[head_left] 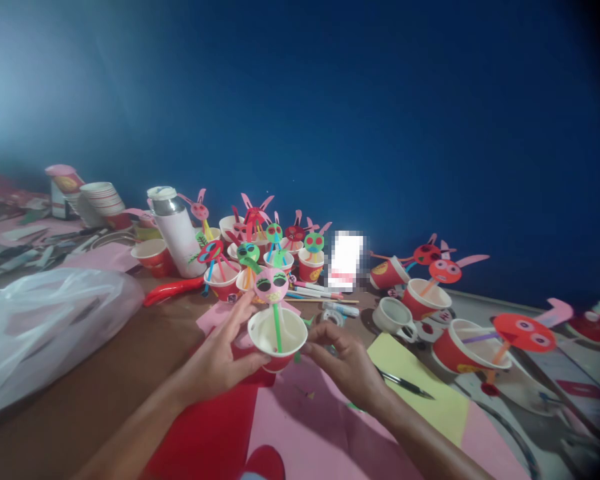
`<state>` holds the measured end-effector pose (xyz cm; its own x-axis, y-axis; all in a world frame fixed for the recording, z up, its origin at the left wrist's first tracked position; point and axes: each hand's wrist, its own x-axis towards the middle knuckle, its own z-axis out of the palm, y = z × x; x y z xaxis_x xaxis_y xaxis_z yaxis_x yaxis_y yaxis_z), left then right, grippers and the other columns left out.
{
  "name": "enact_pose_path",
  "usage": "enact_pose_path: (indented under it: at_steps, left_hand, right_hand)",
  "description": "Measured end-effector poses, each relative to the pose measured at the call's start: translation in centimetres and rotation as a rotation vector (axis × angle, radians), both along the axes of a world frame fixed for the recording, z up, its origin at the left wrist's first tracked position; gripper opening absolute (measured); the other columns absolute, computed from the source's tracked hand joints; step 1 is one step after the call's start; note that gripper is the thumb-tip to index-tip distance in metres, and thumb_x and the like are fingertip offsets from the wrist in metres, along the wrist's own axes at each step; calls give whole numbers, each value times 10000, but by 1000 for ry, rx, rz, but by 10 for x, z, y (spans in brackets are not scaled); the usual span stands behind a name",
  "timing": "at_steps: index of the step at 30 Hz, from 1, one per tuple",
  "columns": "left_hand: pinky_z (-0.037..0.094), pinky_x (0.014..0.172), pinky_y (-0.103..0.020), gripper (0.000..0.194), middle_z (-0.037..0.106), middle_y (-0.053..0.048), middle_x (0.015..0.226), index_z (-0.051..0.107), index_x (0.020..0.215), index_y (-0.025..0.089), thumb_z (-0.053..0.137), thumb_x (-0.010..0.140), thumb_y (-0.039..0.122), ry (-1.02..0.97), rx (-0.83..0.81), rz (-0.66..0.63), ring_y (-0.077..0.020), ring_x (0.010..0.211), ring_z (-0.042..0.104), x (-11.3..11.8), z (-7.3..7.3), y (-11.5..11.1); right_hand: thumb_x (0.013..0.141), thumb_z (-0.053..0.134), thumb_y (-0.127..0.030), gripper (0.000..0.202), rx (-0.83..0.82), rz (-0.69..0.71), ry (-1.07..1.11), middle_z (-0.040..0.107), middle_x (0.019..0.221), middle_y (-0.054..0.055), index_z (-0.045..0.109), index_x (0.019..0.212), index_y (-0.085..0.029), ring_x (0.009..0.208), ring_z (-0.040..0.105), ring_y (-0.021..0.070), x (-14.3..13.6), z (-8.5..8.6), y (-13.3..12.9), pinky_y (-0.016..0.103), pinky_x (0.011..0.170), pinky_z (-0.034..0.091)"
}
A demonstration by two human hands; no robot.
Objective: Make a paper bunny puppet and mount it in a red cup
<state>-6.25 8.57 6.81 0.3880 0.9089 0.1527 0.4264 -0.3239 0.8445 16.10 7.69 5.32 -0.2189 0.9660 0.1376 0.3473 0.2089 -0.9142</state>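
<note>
A red paper cup (280,362) with a white inside sits in my left hand (225,350), whose thumb and fingers wrap round its left side. Out of the cup rises a green straw (277,327), topped by a pink paper face (271,285) with dark eyes and a green ear. Against the cup's right side, just below the rim, my right hand (343,360) is closed in a pinch; what lies between its fingertips is hidden. Under both hands are pink paper (325,420) and red paper (205,427).
Behind stand several cups with paper-faced straw figures (314,241), beside a white flask (177,233). Markers (315,291) and a mug (394,319) lie farther back. A pen (405,383) rests on yellow paper (430,413) at right; a plastic bag (55,327) is at left.
</note>
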Motion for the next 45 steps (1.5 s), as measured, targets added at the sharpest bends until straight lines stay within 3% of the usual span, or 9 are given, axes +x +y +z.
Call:
enact_pose_path:
  at_steps: [5, 9, 14, 17, 22, 28, 35, 45]
  left_hand:
    - [282, 1078, -451, 819, 354, -150, 1418, 142, 1411, 183, 625, 774, 362, 55, -10, 43, -296, 1325, 282, -3, -6, 1]
    - [347, 1045, -411, 825, 425, -116, 1378, 133, 1420, 223, 630, 771, 332, 36, 22, 15, -288, 1287, 360, -4, -4, 2]
    - [380, 1018, -410, 627, 462, -106, 1351, 362, 1339, 237, 625, 771, 266, 69, 43, -10, -297, 1275, 376, -3, 6, 2]
    - [349, 1039, -429, 590, 453, -97, 1360, 406, 1308, 239, 633, 764, 254, 77, 45, -26, -301, 1299, 335, -3, 7, 1]
    - [346, 1043, -428, 667, 420, -85, 1386, 310, 1361, 265, 629, 776, 290, 29, 52, -17, -295, 1315, 303, -1, 3, -1]
    - [328, 1050, -472, 799, 451, -116, 1351, 141, 1420, 250, 622, 784, 280, 5, 23, -58, -291, 1288, 354, 4, 5, -3]
    - [303, 1060, -488, 701, 364, -121, 1417, 299, 1370, 235, 644, 762, 291, 79, 12, -35, -297, 1310, 317, 4, 1, -7]
    - [312, 1059, -457, 675, 370, -114, 1417, 304, 1367, 230, 622, 773, 269, 113, 17, -51, -284, 1305, 328, 2, -1, -7]
  right_hand:
    - [797, 556, -209, 93, -29, -33, -35, 646, 712, 1, 604, 725, -177, 693, 580, 140, 0, 2, -3, 245, 646, 435]
    - [769, 530, -146, 87, -81, -17, 26, 643, 716, 3, 567, 695, -172, 703, 593, 145, 1, 2, -3, 249, 652, 446]
    - [760, 512, -118, 96, -111, 18, 86, 626, 707, 0, 550, 691, -172, 718, 602, 149, 2, -2, -1, 262, 675, 452]
    - [772, 521, -141, 61, -131, 13, 91, 630, 734, 4, 548, 729, -176, 740, 609, 156, 3, -3, -1, 272, 688, 457]
    - [798, 532, -208, 75, -157, 14, 72, 648, 788, 19, 572, 856, -181, 765, 613, 169, 2, 0, -1, 286, 690, 465]
    - [795, 564, -243, 136, -22, -12, -69, 646, 814, 12, 586, 920, -194, 759, 590, 161, 1, 7, -4, 274, 687, 455]
    - [829, 537, -255, 105, 1, 31, -129, 658, 816, 2, 599, 908, -224, 762, 595, 157, 2, 10, -4, 269, 695, 453]
    - [820, 526, -218, 91, 9, 66, -153, 646, 822, 4, 584, 890, -215, 773, 590, 159, 5, 12, -5, 284, 725, 455]
